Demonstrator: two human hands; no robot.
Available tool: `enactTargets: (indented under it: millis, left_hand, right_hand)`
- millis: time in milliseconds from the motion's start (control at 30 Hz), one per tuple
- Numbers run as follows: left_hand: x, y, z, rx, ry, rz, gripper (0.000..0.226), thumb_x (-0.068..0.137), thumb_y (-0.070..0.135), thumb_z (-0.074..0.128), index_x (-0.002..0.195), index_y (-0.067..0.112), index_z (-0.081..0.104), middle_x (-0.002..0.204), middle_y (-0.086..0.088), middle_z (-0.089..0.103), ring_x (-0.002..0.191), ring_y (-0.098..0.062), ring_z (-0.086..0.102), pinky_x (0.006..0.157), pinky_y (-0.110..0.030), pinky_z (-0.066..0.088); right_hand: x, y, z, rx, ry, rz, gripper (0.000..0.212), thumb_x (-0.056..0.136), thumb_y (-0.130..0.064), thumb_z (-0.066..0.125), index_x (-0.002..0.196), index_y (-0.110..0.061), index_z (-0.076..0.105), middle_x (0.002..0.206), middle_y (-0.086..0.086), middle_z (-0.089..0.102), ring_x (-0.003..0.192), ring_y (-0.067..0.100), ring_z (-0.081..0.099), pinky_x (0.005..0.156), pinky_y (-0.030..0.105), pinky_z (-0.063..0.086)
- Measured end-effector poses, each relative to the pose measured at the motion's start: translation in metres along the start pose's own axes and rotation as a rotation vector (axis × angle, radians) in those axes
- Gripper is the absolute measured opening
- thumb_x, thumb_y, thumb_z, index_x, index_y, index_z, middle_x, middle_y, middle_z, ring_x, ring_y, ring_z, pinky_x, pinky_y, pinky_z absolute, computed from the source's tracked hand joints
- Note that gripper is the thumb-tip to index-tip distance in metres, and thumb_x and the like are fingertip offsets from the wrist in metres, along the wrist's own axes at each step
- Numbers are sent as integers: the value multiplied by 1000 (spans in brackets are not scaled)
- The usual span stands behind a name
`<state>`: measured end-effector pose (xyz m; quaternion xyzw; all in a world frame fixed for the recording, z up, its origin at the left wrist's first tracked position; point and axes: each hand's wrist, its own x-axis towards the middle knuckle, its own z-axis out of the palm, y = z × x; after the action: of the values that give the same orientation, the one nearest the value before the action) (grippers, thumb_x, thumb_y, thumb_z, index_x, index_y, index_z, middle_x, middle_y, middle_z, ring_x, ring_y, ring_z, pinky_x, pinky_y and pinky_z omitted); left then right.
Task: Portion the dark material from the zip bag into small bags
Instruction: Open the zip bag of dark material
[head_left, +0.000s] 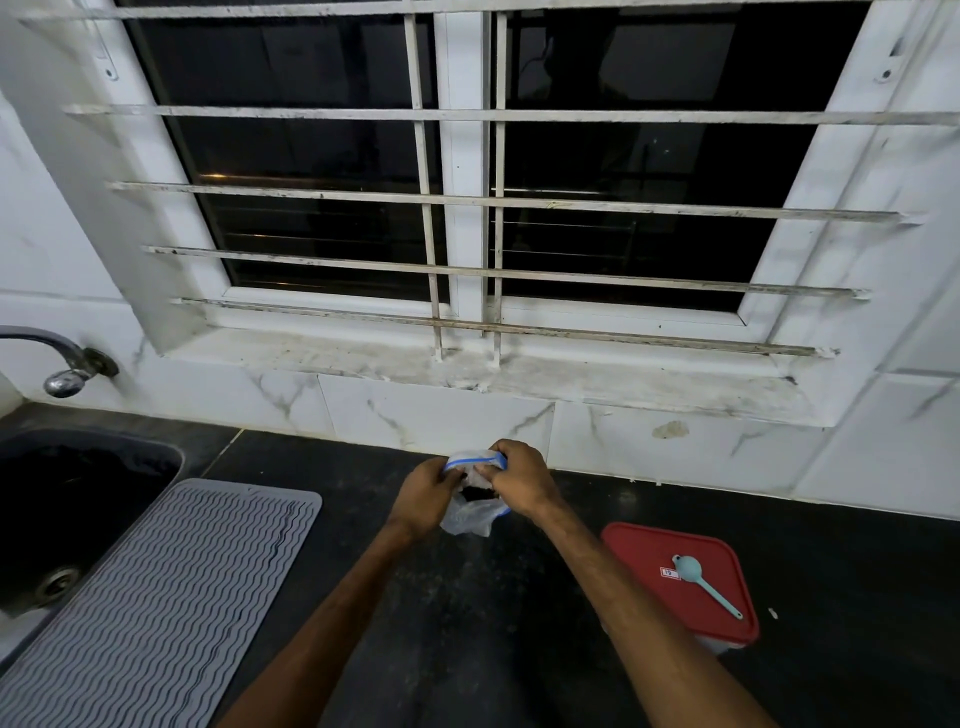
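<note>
- Two bare forearms rise from the near edge; the elbows and everything behind them are cut off by the frame.
- Near left, one grey ribbed mat (156, 597) lies on the dark counter (467, 623), its near corner cut off by the frame.
- Near right, one box with a red lid (680, 582) sits on the counter; its clear body barely shows under the lid. One pale blue spoon (706, 584) lies on the lid, beside a small label too small to read.
- In the middle, the left hand (423, 499) and right hand (519, 480) both pinch the blue-edged mouth of one clear zip bag (470, 512), held just above the counter. The fingers are curled tight on the rim and hide most of the opening.
- The dark material (478, 492) shows only as a small dark patch between the hands; how much there is cannot be told.
- Far left, one dark sink (78, 499) is cut off by the frame edge, with one metal tap (67, 364) above it.
- Farthest, one window (467, 182) with white bars stands over a stained sill (467, 369); the glass is black.
</note>
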<state>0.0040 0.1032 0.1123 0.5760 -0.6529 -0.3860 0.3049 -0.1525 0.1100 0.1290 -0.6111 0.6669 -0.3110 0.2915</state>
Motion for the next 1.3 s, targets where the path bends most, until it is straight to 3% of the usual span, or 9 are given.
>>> enactTargets:
  millis: [200,433,600,733,800,900,1067,1200,1300]
  left_hand:
    - [1,-3,-3,-81,-121,12,19,92,21,66,104,7,64,95,-8,71,89,-23,69,80,-39,56]
    - [0,-6,1,-9,-127,-35,68,60,38,86,114,7,58,107,-7,68,98,-23,66,88,-41,54]
    - [2,-5,0,7,-160,-39,49,74,22,84,111,14,54,100,2,64,92,-15,63,78,-26,50]
    - [1,-3,1,-69,-94,-29,22,90,26,69,103,11,60,97,-8,69,92,-25,68,81,-37,57]
    - [2,-6,2,-51,-21,-8,13,90,19,67,98,12,59,92,-7,67,89,-24,66,74,-30,54]
    - [3,-9,4,-52,-8,-7,19,85,19,73,95,15,58,90,-4,65,86,-22,65,70,-24,50]
    - [1,-8,4,-49,-94,-13,70,49,46,82,104,13,56,101,-6,67,91,-22,65,82,-37,53]
    - [4,-9,5,-95,-123,-26,60,64,27,91,108,10,54,103,-4,64,92,-16,62,78,-30,51]
    - [3,-6,8,-189,-93,-84,44,78,34,80,105,9,55,99,-5,64,92,-19,64,75,-28,52]
  right_hand:
    - [2,2,0,-25,-29,42,11,89,-20,66,92,-10,61,85,1,58,79,15,55,56,15,36]
    - [1,-2,6,-5,-56,25,7,85,-12,66,86,-13,59,83,1,60,77,14,55,53,10,35]
    - [3,0,7,-9,-36,45,10,86,-14,65,83,-13,56,81,2,57,75,15,53,53,15,35]
    - [4,3,9,-8,-35,56,7,85,-11,65,87,-14,59,86,3,61,79,16,56,63,20,40]
    - [4,3,9,-14,-38,49,7,85,-12,65,91,-13,61,86,1,60,80,15,56,64,19,41]
    - [3,4,9,0,-41,53,9,86,-14,67,94,-12,62,85,0,59,79,14,56,59,16,38]
    - [6,5,8,-7,-45,15,8,84,-12,67,88,-9,61,86,4,59,78,18,53,60,22,37]
    - [8,6,7,2,-29,-1,14,84,-11,67,96,-3,64,88,6,62,79,17,55,68,25,43]
    - [9,11,10,9,-10,-5,16,84,-14,68,95,-4,64,90,10,64,82,20,57,71,30,48]
